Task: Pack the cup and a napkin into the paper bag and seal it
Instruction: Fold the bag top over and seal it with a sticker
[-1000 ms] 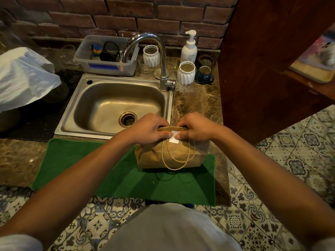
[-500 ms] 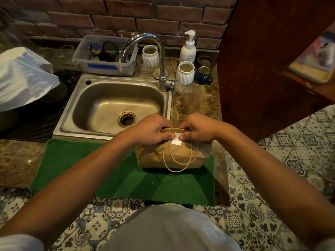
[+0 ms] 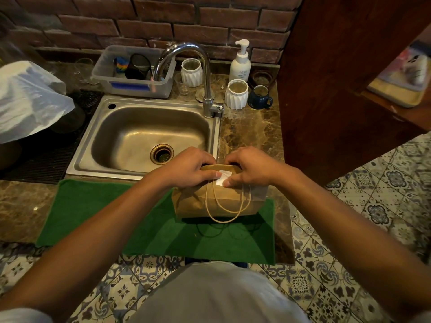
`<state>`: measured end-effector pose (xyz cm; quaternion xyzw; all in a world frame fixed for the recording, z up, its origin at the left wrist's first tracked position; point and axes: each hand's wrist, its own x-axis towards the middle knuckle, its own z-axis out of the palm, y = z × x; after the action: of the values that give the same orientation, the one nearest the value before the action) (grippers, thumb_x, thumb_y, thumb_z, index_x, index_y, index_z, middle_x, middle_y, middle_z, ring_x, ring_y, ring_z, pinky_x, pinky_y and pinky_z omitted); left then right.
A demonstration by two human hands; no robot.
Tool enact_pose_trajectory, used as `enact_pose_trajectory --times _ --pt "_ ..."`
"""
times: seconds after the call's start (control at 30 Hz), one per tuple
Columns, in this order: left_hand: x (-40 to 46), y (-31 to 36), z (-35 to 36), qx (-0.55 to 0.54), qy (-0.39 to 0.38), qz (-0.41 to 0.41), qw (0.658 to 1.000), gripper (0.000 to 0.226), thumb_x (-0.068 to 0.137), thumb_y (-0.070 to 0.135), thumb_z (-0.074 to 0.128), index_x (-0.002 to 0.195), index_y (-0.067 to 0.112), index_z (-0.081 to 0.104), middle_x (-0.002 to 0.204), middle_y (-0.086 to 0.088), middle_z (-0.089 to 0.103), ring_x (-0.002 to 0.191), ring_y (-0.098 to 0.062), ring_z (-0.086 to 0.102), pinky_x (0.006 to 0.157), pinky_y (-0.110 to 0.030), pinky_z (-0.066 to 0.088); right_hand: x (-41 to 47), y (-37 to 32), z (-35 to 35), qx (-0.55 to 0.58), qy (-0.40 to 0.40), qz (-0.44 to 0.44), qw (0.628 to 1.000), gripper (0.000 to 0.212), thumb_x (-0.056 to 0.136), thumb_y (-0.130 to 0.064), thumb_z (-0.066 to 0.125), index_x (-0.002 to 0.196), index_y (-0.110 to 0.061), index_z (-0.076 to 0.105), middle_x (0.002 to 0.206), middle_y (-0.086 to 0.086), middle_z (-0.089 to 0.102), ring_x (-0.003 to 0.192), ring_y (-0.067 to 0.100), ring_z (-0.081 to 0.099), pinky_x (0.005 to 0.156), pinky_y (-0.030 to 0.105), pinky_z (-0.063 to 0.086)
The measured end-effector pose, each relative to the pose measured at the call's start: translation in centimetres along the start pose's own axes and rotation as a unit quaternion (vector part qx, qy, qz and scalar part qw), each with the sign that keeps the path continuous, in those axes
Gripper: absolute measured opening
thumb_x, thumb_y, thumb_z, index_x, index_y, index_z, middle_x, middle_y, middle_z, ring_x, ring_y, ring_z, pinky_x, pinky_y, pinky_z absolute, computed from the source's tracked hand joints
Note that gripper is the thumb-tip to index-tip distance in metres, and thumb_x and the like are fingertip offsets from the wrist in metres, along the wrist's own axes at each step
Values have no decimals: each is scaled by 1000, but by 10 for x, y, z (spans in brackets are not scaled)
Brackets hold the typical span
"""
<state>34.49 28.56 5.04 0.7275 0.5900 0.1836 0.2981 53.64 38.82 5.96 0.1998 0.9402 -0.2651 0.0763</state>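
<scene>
Little has moved since a second ago: both hands stay on the folded top of the paper bag (image 3: 219, 197), which stands on the green mat (image 3: 98, 213) just in front of the sink (image 3: 144, 138). Left hand (image 3: 189, 169) clamps the fold; right hand (image 3: 251, 169) pinches there too, its thumb pressing the white sticker (image 3: 223, 177). Sealing looks nearly done; next, rub the sticker flat, then let go. The cup is hidden, presumably inside.
</scene>
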Motion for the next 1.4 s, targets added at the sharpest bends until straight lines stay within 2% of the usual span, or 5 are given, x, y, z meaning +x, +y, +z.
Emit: enact_pose_trajectory --times 0.3,0.47,0.83,1.17,1.4 --pt "0 3 3 9 -4 -5 1000 32 86 46 66 79 16 76 69 -1 69 64 -20 63 62 -47 49 7 -2 3 -25 -77 36 996 44 75 -56 81 100 -22 68 93 0 67 84 22 62 76 43 54" --pt "-2 4 3 11 0 -3 1000 31 86 45 67 78 16 76 67 -2 68 62 -20 62 61 -47 48 6 -5 1 5 -49 19 999 32 80 -55 78 75 -33 54 84 0 63 76 20 58 68 40 48" --pt "-9 3 4 15 -8 -24 1000 35 86 49 64 85 17 77 74 1 70 67 -15 64 65 -48 51 -3 -1 -3 -13 -79 3 997 32 89 -47 72 76 -42 44 80 -16 50 77 12 51 67 32 38" --pt "-10 -1 4 31 -19 -14 999 32 88 46 66 84 16 77 74 -1 70 66 -17 63 64 -46 50 3 -3 9 -12 -98 23 995 20 88 -43 72 94 -26 63 94 -1 64 85 20 60 80 47 53" --pt "-7 0 0 50 0 14 999 30 86 43 66 78 16 74 66 2 65 59 -16 58 57 -37 44 16 -20 16 -36 4 0 999 43 81 -56 75 101 -21 65 92 -6 55 87 15 51 74 36 44"
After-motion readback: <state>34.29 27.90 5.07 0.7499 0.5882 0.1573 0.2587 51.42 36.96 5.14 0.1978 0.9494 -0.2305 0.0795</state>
